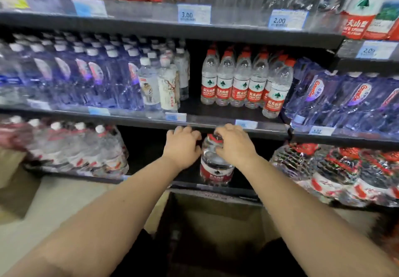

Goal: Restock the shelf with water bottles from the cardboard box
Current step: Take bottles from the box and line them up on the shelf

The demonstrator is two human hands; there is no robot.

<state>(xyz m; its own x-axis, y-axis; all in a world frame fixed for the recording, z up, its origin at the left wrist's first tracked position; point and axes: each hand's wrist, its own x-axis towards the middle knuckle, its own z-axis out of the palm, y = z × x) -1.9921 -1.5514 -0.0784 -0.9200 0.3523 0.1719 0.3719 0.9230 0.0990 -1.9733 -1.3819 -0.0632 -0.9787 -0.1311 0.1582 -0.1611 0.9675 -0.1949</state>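
Shelving (216, 32) of dark metal fills the view, loaded with shrink-wrapped water packs (336, 173) and, on the middle level, a row of red-capped bottles (241, 78). On the lowest level, in the gap between packs, a large red-labelled water bottle (216, 168) stands upright. The right hand (235, 142) grasps its top, fingers curled over. The left hand (182, 145) sits just beside it with fingers curled; I cannot tell if it holds anything.

The clear bottle (216, 168) is showing a red-and-white label (red cap too); the right-hand packs (354, 101) are glowing blue-violet; the shelves (151, 31) are looking black.
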